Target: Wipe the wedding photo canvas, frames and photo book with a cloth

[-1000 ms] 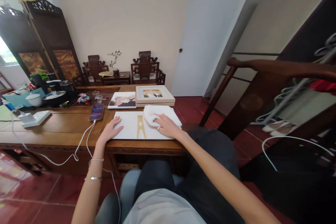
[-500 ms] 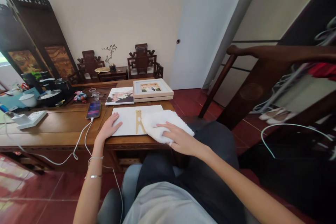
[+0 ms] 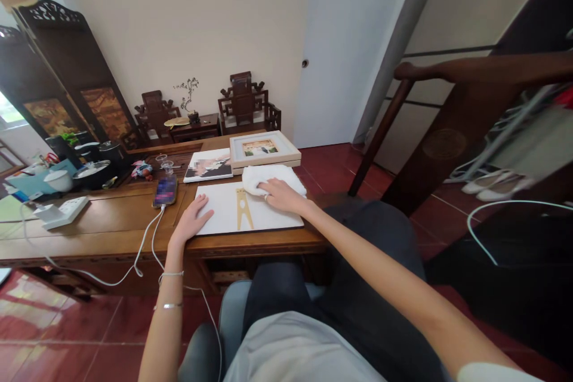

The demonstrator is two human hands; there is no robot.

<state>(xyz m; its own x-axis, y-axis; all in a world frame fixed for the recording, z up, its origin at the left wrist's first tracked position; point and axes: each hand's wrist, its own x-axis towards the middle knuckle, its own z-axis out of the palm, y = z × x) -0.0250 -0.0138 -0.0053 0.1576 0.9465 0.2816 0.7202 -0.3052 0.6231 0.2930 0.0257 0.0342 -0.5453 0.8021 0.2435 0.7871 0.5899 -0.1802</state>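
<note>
On the near part of the surface [image 3: 116,224] lies the white board [image 3: 219,209], flat, with a tan stand [image 3: 242,196] on its upward side. Going from the left, I have the left grip [image 3: 191,219] spread and released, resting on the board's left edge without grasping it. I judge the board stiff, fairly light and smooth enough to slide; I'd take it by the side edges and spare the stand, which looks thin. At right, my right grip [image 3: 282,196] is grasping the white cloth [image 3: 290,179], fingers sunk into it, over the board's far right corner. The cloth looks soft, light and limp, best gathered at its middle.

Around these, a power strip [image 3: 69,213] sits well apart at far left. A white cable [image 3: 144,245] drapes over the front edge and up to the phone [image 3: 165,192], near enough to snag my left wrist. Behind the board lies a photo print [image 3: 208,166]; then a framed picture [image 3: 264,152], just behind the cloth, limits my reach forward. A wooden chair [image 3: 452,137] stands farther right.
</note>
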